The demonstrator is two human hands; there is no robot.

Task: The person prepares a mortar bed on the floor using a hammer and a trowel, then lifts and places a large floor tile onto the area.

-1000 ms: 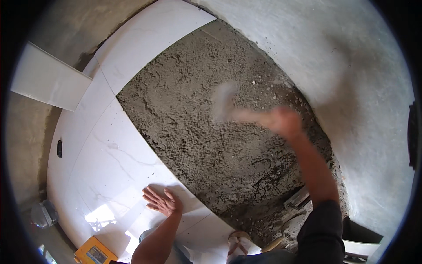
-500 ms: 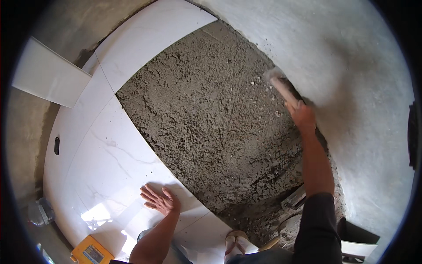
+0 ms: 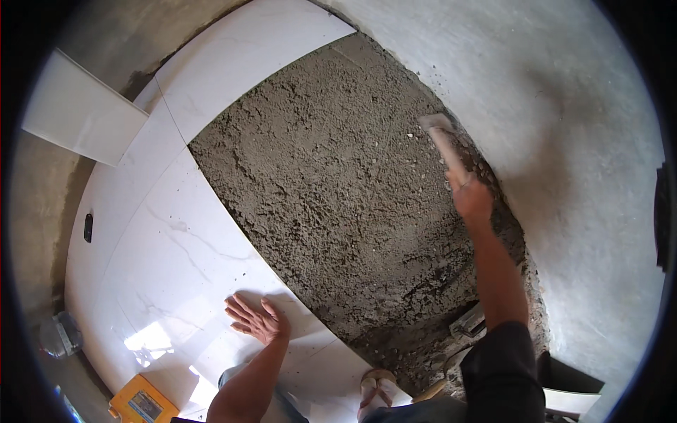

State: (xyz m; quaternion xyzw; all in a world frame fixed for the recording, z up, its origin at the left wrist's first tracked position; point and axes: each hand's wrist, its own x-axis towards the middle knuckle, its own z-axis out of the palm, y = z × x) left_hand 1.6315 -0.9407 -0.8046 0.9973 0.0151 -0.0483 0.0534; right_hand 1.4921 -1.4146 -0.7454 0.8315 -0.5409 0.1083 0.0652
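My right hand (image 3: 472, 199) grips the pale handle of a mallet (image 3: 447, 151), whose greyish head rests on or just above the mortar bed (image 3: 331, 169) by the right wall. The mortar is grey and coarse, with pebbles and crumbs along that wall. My left hand (image 3: 258, 321) lies flat with fingers spread on a glossy white floor tile (image 3: 204, 247), near its edge with the mortar. Nothing is in the left hand.
A white panel (image 3: 84, 109) juts in at the upper left. A small black object (image 3: 89, 228) lies on the tiles; a yellow box (image 3: 144, 400) stands at the lower left, with a clear plastic container (image 3: 61, 335) beyond. A metal tool (image 3: 468, 321) lies in the mortar near my right arm.
My right hand has moved a little to the left and nearer to me, swinging the mallet slightly away from the wall. My left hand stays in place.
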